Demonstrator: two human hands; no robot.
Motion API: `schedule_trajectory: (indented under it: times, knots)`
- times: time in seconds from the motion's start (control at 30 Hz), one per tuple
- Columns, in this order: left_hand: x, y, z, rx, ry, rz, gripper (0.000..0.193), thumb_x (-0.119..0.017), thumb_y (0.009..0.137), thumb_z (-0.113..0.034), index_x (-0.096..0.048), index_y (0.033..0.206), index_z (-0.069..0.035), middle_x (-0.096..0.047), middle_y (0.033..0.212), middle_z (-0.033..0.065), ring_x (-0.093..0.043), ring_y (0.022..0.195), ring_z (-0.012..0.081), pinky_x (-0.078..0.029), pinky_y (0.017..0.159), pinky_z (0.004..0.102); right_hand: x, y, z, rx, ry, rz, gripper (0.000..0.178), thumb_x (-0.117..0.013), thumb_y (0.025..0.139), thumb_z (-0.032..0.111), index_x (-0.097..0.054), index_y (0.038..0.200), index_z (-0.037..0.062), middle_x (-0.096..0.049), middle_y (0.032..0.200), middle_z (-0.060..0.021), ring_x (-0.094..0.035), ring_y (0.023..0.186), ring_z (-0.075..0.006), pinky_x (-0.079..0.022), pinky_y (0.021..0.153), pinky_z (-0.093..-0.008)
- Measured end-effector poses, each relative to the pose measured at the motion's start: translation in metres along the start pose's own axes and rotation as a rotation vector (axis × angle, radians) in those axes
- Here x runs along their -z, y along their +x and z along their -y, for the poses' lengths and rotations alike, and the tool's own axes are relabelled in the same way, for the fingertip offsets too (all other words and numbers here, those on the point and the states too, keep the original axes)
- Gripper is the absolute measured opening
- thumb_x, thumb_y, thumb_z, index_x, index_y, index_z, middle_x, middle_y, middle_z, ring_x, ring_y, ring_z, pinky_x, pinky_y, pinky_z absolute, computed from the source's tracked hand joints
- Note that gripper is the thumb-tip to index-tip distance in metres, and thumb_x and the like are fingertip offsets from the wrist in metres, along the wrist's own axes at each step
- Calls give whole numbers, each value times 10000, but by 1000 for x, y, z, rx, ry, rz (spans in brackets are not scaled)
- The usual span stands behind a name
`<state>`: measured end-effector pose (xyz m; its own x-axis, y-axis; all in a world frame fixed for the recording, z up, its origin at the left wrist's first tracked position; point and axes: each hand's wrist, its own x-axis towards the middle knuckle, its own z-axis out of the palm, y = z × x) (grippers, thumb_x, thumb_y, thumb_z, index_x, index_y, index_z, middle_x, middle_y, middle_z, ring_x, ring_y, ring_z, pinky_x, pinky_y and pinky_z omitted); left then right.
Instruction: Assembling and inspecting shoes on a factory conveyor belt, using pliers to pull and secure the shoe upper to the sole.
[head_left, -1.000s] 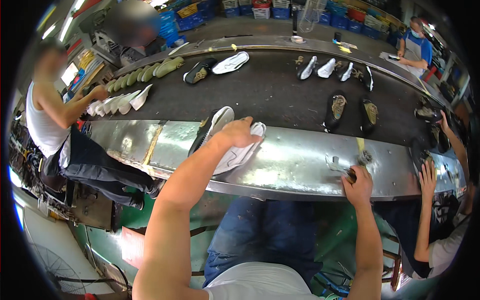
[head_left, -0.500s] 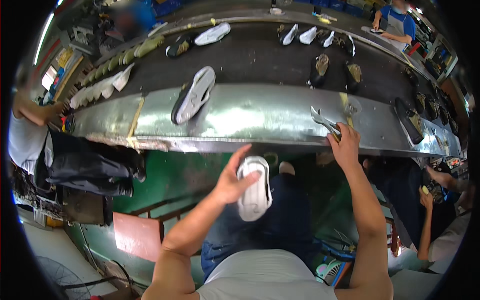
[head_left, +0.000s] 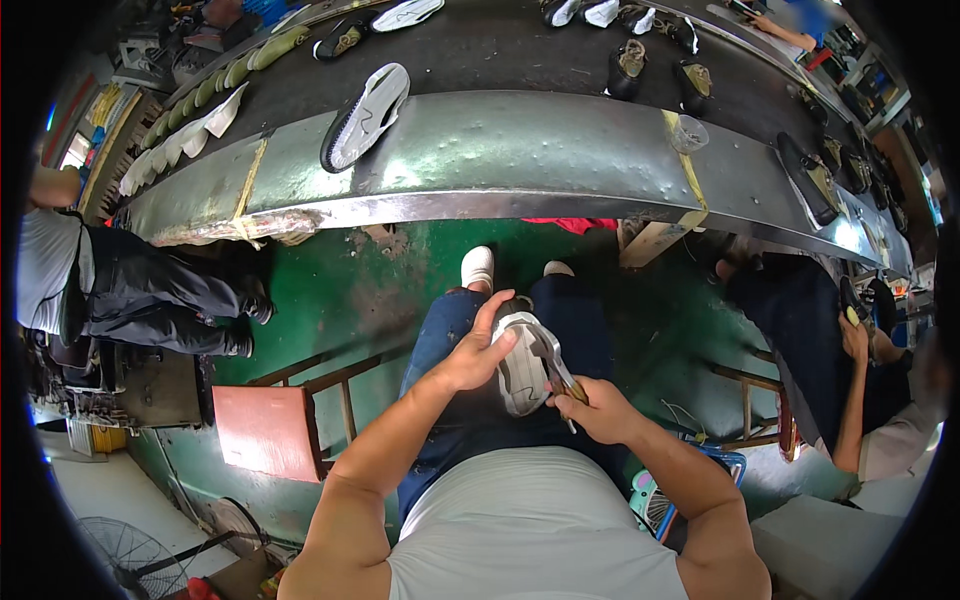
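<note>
My left hand (head_left: 478, 358) is closed around a shoe (head_left: 521, 375) above my lap, its pale grey-white sole turned up and my thumb lying across it. A dark part of the shoe shows at its far end. In my right hand (head_left: 600, 412) is a pair of pincers (head_left: 556, 368), gripped by the handles. The metal head of the pincers lies over the right edge of the sole. Whether the jaws bite on anything there is too small to tell.
Ahead runs a metal bench edge (head_left: 470, 150) beside a dark belt (head_left: 480, 60). On the bench are a shoe with its sole showing (head_left: 365, 120), a clear cup (head_left: 689, 134) and a black shoe (head_left: 808, 180). A pinkish stool (head_left: 262, 435) stands left; co-workers sit either side.
My right hand has brought the pincers from the bench edge down to the shoe. The shoe is lower, over my lap. The view has tilted downward.
</note>
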<state>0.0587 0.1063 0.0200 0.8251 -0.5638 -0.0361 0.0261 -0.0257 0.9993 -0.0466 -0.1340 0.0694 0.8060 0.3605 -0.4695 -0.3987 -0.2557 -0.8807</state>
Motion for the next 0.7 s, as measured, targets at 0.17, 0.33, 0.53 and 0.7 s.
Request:
schedule_trajectory:
  times: [0.17, 0.33, 0.53, 0.7]
  knots:
    - [2, 1, -1, -147, 302, -82, 629, -542, 1017, -281, -238, 1524, -67, -341, 1497, 229, -340, 1420, 349, -255, 1178, 419, 12, 11, 21, 6, 144, 81, 279, -577, 1006, 233, -610, 1119, -19, -680, 887, -62, -635, 823, -120, -506, 743, -284]
    - [2, 11, -21, -5, 384, -92, 599, -585, 998, -302, -368, 1481, -21, -435, 1458, 239, -433, 1364, 357, -336, 1139, 397, 33, 25, 37, -57, 40, 154, 233, -556, 1018, 214, -618, 989, -9, -666, 869, -67, -651, 801, -142, -529, 730, -292]
    - [8, 26, 3, 105, 154, -99, 563, -628, 993, -273, -427, 1460, -30, -547, 1347, 176, -505, 1267, 247, -386, 1087, 350, 32, 46, 28, -147, 3, 72, 253, -565, 1010, 232, -583, 907, 2, -617, 725, -46, -627, 624, -136, -523, 595, -298]
    - [16, 37, 15, 166, 67, -41, 533, -654, 985, -253, -476, 1450, -63, -543, 1355, 108, -471, 1266, 185, -363, 1092, 328, 16, 69, -29, 316, -572, -369, 269, -604, 972, 246, -605, 973, -23, -653, 747, -213, -664, 707, -389, -524, 670, -454]
